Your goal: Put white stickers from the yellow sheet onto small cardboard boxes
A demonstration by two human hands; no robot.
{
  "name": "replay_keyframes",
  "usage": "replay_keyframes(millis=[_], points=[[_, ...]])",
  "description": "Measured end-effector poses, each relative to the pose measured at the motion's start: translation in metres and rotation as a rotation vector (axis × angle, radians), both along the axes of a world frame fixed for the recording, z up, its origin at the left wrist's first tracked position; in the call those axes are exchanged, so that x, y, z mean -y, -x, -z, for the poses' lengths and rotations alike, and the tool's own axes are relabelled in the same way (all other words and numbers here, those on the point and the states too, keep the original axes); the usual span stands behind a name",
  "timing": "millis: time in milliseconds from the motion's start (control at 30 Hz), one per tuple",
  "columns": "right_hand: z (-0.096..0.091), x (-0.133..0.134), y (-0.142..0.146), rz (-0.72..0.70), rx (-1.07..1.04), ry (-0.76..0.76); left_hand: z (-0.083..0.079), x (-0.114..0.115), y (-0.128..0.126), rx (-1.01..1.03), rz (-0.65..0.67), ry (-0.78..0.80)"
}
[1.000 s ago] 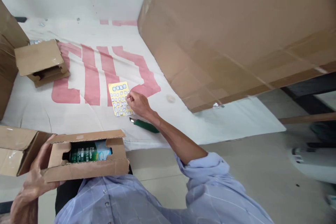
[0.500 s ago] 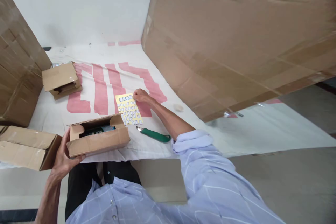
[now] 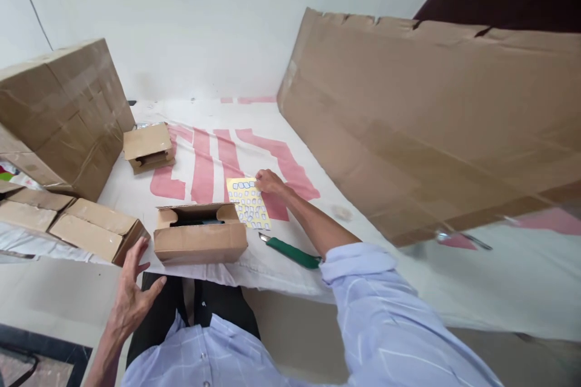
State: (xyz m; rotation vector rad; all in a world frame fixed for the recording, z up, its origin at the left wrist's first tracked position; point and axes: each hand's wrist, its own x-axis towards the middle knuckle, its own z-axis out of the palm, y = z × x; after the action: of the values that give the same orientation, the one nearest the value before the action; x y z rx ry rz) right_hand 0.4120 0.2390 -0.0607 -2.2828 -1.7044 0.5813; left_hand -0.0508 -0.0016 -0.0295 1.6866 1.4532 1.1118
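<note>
My right hand (image 3: 269, 182) reaches out to the top right corner of a yellow sticker sheet (image 3: 247, 202) lying on the white and red cloth (image 3: 213, 163), fingers curled on its edge. My left hand (image 3: 132, 295) hovers open, fingers spread, just left of a small open cardboard box (image 3: 200, 242) that stands on the cloth's near edge with a dark green item inside. A green-handled utility knife (image 3: 290, 251) lies beside my right forearm.
A big taped carton (image 3: 59, 112) stands at the left, with flatter cartons (image 3: 86, 231) below it. Another small open box (image 3: 148, 146) sits farther back. A large cardboard sheet (image 3: 431, 121) leans on the right. A white wall lies behind.
My left hand has let go of the small box, which now rests on the cloth. The view has tilted up and back. My right hand stays at the sticker sheet.
</note>
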Motion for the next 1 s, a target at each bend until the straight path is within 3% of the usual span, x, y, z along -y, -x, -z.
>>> replay_keyframes(millis=[200, 367, 667, 833, 1000], points=[[0.000, 0.009, 0.009, 0.061, 0.012, 0.012, -0.016, 0.007, 0.003, 0.021, 0.004, 0.002], [-0.001, 0.009, 0.015, 0.151, -0.002, 0.034, -0.018, 0.004, -0.001, 0.051, -0.013, 0.017], [-0.008, 0.007, 0.024, 0.183, -0.298, -0.023, -0.025, -0.002, -0.004, 0.084, -0.023, 0.034], [-0.037, 0.018, 0.012, 0.136, -0.579, -0.107, -0.038, -0.015, 0.002, 0.182, -0.057, 0.034], [-0.093, 0.031, -0.012, 0.081, -0.774, -0.194, -0.080, -0.051, -0.011, 0.312, 0.019, 0.084]])
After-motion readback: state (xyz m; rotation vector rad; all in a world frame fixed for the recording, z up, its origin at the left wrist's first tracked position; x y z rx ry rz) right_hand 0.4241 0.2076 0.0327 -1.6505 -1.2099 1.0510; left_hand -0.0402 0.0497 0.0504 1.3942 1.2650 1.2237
